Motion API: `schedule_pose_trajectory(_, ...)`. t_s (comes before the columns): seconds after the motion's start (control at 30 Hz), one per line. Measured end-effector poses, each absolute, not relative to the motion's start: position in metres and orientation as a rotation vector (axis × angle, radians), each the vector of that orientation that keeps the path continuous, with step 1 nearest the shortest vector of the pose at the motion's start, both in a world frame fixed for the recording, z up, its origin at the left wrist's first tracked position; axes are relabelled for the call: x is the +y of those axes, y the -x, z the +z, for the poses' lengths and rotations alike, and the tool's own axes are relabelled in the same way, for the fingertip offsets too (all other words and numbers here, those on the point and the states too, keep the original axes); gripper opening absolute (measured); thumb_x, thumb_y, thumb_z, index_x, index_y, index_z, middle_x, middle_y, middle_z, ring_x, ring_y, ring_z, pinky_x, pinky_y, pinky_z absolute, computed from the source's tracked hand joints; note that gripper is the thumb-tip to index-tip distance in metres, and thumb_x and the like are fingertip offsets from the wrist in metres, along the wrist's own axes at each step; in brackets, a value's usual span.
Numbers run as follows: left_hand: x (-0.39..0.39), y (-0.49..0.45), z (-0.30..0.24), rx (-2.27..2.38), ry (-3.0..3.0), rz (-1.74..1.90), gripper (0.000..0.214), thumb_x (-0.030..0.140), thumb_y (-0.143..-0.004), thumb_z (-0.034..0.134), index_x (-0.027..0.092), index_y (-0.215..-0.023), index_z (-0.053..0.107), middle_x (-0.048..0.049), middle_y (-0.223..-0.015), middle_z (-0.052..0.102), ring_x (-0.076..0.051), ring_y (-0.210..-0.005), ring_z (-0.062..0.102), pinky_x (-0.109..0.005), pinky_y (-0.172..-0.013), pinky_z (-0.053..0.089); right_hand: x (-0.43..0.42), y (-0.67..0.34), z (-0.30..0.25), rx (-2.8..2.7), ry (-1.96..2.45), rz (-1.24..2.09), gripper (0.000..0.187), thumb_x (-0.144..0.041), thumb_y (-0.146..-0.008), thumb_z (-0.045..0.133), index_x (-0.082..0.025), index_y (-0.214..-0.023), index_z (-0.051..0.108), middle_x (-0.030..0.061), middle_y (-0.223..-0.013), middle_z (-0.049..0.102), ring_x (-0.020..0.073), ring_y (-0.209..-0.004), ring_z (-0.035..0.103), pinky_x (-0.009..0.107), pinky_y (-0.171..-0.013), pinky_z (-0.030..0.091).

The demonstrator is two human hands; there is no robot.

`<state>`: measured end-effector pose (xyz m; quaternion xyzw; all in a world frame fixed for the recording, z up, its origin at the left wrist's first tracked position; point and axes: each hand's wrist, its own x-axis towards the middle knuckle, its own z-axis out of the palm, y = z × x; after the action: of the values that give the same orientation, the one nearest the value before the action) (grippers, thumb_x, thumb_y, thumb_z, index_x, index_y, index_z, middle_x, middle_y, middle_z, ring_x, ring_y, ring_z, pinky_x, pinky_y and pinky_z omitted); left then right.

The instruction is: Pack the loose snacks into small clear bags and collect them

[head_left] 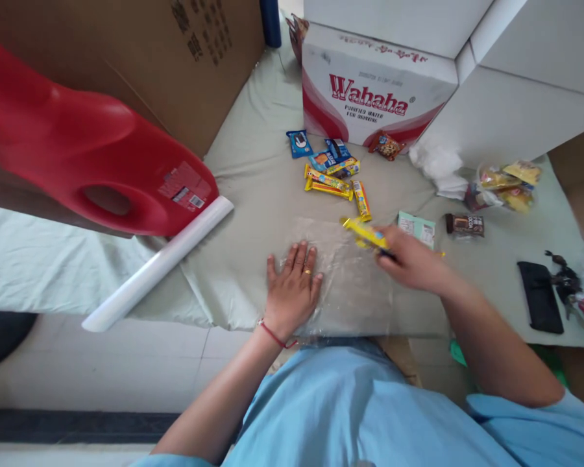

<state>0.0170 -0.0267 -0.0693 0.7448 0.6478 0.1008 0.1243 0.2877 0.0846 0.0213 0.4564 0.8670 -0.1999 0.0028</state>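
Note:
My left hand lies flat with its fingers spread at the left edge of a sheet of clear plastic film. The film is spread over the cloth near the front edge. In my right hand is a yellow-wrapped snack bar, held above the film's far right part. Something dark shows under those fingers, too blurred to name. Just beyond the film lie more yellow snack bars, one of them set apart. Blue snack packets sit behind them.
A roll of plastic film lies at left beside a big red jug. At the back stands a Wahaba water carton. On the right are a mint-green packet, a cocoa packet, a tub of snacks and a black phone.

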Motion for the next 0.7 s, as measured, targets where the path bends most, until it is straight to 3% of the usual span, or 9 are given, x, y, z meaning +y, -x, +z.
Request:
schedule_pose_trajectory(0.13,-0.028,-0.016,-0.073,1.949,-2.155,0.334,0.061,0.031,-0.112,0.03,0.014,-0.17,0.037,-0.0162,-0.176,0.038,-0.031,-0.164,0.038,-0.07,-0.135,0.017,0.042,-0.239,0.0,2.593,-1.313,-0.509,0.053,-0.02,-0.096,0.06,-0.011,-0.148,0.058,0.0203,-0.134,0.068,0.0367,-0.122,0.064,0.049,-0.104,0.052)
schedule_pose_trajectory(0.27,-0.028,-0.016,-0.075,1.973,-2.173,0.327,0.061,0.03,-0.111,0.032,0.013,-0.17,0.037,-0.0164,-0.175,0.04,-0.03,-0.165,0.038,-0.067,-0.136,0.016,0.034,-0.223,-0.008,2.69,-1.335,-0.472,0.063,-0.036,-0.099,0.072,-0.013,-0.156,0.055,0.0205,-0.158,0.056,0.0391,-0.146,0.045,0.053,-0.118,0.042)
schedule_pose_trajectory(0.4,-0.028,-0.018,-0.076,1.987,-2.191,0.305,0.06,0.03,-0.112,0.033,0.014,-0.168,0.041,-0.0141,-0.176,0.039,-0.03,-0.165,0.037,-0.068,-0.136,0.016,0.036,-0.22,-0.009,2.723,-1.37,-0.486,0.039,-0.033,-0.103,0.068,-0.022,-0.14,0.068,0.0148,-0.138,0.068,0.0348,-0.129,0.053,0.047,-0.102,0.047)
schedule_pose_trajectory(0.5,-0.027,-0.018,-0.076,1.992,-2.189,0.301,0.059,0.031,-0.112,0.032,0.014,-0.168,0.042,-0.0141,-0.176,0.039,-0.031,-0.164,0.038,-0.069,-0.135,0.018,0.038,-0.226,-0.01,2.74,-1.409,-0.486,0.026,-0.029,-0.105,0.065,-0.022,-0.129,0.073,0.0134,-0.126,0.071,0.0329,-0.121,0.053,0.044,-0.097,0.044)
schedule_pose_trajectory(0.6,-0.027,-0.018,-0.076,1.995,-2.185,0.301,0.06,0.034,-0.113,0.03,0.014,-0.168,0.041,-0.0147,-0.176,0.038,-0.031,-0.165,0.037,-0.069,-0.135,0.017,0.038,-0.237,-0.011,2.757,-1.475,-0.497,0.028,-0.029,-0.105,0.065,-0.021,-0.13,0.073,0.0131,-0.126,0.071,0.0326,-0.118,0.052,0.042,-0.097,0.043)
schedule_pose_trajectory(0.7,-0.027,-0.019,-0.075,1.998,-2.181,0.309,0.06,0.033,-0.113,0.029,0.015,-0.169,0.041,-0.0149,-0.176,0.038,-0.03,-0.165,0.037,-0.069,-0.135,0.015,0.036,-0.242,-0.013,2.754,-1.474,-0.453,0.041,-0.037,-0.103,0.07,-0.019,-0.139,0.068,0.0147,-0.134,0.068,0.0349,-0.124,0.051,0.045,-0.101,0.042)
